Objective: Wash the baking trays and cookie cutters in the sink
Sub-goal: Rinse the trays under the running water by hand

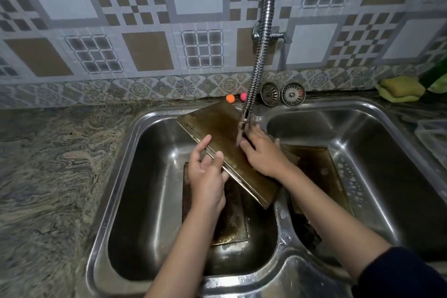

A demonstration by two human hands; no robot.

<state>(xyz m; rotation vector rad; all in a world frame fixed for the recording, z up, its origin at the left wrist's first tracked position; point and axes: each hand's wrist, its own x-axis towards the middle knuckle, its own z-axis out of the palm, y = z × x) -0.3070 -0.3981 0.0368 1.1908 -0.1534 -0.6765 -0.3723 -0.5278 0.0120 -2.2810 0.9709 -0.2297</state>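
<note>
The sink (125, 176) fills the lower frame, two basins. Washing looks midway: one tray (227, 150) is tilted at centre under the tap (260, 60), water running on it; another tray (229, 220) lies in the left basin and a third (321, 172) in the right. No cookie cutters show. The held tray is brownish, stained, wet. The left hand (205, 172) grips its left edge; the right hand (263, 152) lies flat on its face, fingers fairly straight.
</note>
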